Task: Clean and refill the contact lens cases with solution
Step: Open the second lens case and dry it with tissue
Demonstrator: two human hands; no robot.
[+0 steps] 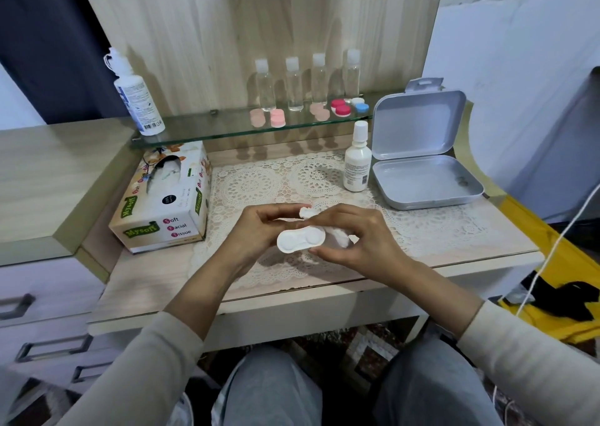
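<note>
Wood desk (pixel 146 273): carries everything; both hands hover above its front.
Lace mat (pixel 259 179): lies under the hands.
Tissue box (pixel 162 205): left of the hands.
Grey box (pixel 422 153): open, back right.
Big bottle (pixel 136 98): upright on the glass shelf (pixel 227 130), far left, well apart from the case.
Small bottle (pixel 357 162): upright just beside the grey box, nearer the right hand.
Left hand (pixel 256 227): fingers curled round the case's left end.
Right hand (pixel 360 240): pinches the tissue at the case's right end.
Case (pixel 300 239): white, held between both hands; long axis runs left to right, two round hollows facing up.
Tissue (pixel 341 239): crumpled, touching the case's right end.
Next wipe, by my judgement: leftward along that axis, right hand working.
</note>
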